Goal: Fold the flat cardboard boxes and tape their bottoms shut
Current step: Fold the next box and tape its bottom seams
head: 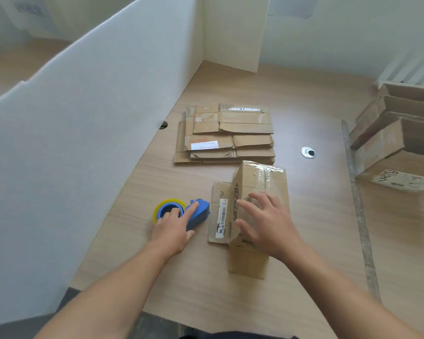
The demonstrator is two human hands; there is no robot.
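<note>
A folded-up cardboard box (257, 192) stands on the wooden table, its top face covered in clear tape and its flaps spread on the table. My right hand (264, 221) hovers spread over its near side, fingers straight; I cannot tell whether it touches. To its left lies a blue tape dispenser (198, 214) with a yellowish tape roll (168, 204). My left hand (174, 228) rests on the dispenser, fingers extended over its top and the roll. A stack of flat cardboard boxes (228, 135) lies farther back on the table.
Several assembled boxes (397, 143) are piled at the right. White partition panels (83, 118) wall off the table's left and back. A round cable grommet (308, 152) sits in the table, and a strip of tape (360, 216) runs along its right part.
</note>
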